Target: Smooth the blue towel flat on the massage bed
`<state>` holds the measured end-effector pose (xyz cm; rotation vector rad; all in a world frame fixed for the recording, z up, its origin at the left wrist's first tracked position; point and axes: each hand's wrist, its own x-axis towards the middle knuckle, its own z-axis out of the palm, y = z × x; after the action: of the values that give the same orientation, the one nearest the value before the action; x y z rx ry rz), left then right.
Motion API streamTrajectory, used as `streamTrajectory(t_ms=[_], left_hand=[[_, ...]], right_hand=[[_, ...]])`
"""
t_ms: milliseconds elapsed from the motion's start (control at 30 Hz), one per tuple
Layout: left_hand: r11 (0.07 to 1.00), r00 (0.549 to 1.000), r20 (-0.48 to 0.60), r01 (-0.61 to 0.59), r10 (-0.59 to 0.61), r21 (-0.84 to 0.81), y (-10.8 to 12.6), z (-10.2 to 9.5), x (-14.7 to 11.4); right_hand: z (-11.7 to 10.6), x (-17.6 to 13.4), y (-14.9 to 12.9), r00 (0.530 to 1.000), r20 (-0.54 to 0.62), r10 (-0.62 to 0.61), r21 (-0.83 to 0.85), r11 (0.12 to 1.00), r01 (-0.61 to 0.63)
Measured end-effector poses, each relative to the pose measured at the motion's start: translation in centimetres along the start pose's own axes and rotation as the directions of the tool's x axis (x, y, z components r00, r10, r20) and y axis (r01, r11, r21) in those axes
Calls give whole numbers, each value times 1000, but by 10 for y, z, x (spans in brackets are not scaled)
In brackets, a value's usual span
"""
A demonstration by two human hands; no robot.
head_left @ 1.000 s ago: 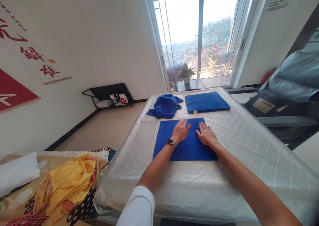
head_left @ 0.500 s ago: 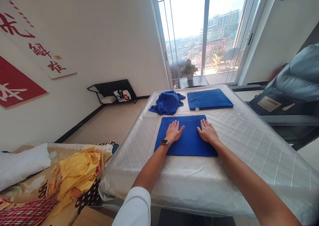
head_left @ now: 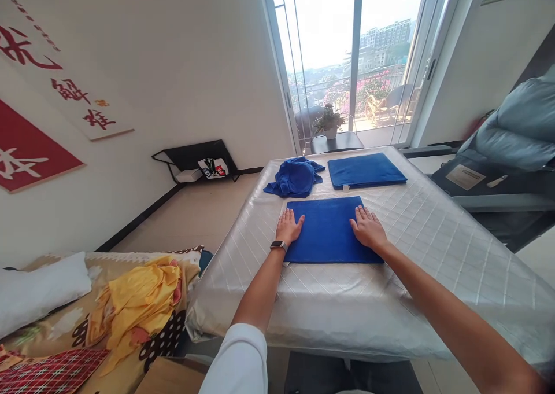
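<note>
A blue towel (head_left: 327, 238), folded into a flat rectangle, lies on the plastic-covered mattress (head_left: 433, 255) in front of me. My left hand (head_left: 289, 226) rests flat on its left edge, fingers stretched away from me; a watch is on that wrist. On the towel's right edge my right hand (head_left: 367, 226) lies flat too, its fingers extended. Just beyond, a crumpled blue towel (head_left: 295, 177) sits in a heap at the far left. To its right is a flat stack of folded blue cloth (head_left: 366, 170) with a small white tag at its front edge.
At the lower left a bed holds a yellow cloth (head_left: 145, 295) and a white pillow (head_left: 43, 287). A grey padded chair (head_left: 515, 128) stands on the right. Behind the mattress, a potted plant (head_left: 330, 125) stands on a chair by the glass door. A black rack (head_left: 195, 159) leans near the wall.
My hands have moved apart, the left one outward to the towel's left edge and the right one slightly to the right. The towel lies a little straighter, and the view has shifted slightly.
</note>
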<state>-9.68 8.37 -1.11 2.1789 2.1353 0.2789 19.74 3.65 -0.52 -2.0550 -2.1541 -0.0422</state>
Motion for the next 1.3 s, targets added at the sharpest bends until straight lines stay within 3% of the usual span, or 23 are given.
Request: streamTrajectory(t_ms=[167,267,333,433,500,567,633,700,800,900,1000,1167,1300], left_hand=[[996,999,-2,42,-42,73,6,-12,0],[990,987,-157,62,-42,126,41,-23,-9],[986,965,-222,-116,141,121,79,-22,-21],[869,857,-141,-491,495,63,139,-7,-42],[809,805,-77,-588,588,25,167,7,-52],[807,806,-33,-591,591,2,176,18,-56],[830,830,-7,-558,558,-5,167,22,-55],[850,850,7,-527,527,-3,141,19,-53],[894,893,29,-449,449,0,86,6,-55],[958,956,67,-287,285,17,28,-7,-67],[982,981,62,-188,186,33,-10,-15,-84],[984,985,36,-172,171,33,-21,-17,-96],[985,985,38,-170,169,23,-17,-16,-96]], right_hand=[[4,-27,-1,998,70,9,27,1000,-10],[6,-29,-2,998,59,19,27,999,-20],[8,-29,-1,999,51,14,26,1000,-15],[12,-29,2,999,44,-6,6,1000,6],[14,-31,5,999,37,-30,-9,1000,30],[15,-32,6,998,29,-46,-15,999,47],[15,-31,5,999,27,-38,-12,999,38],[13,-30,3,999,31,-20,-2,1000,20],[10,-30,0,999,35,1,14,1000,-1],[10,-29,0,999,33,5,19,1000,-5],[12,-28,1,1000,21,-6,17,1000,5],[4,-31,-3,999,-53,-14,-7,1000,14],[-12,-54,-8,976,-151,-156,-61,987,148]])
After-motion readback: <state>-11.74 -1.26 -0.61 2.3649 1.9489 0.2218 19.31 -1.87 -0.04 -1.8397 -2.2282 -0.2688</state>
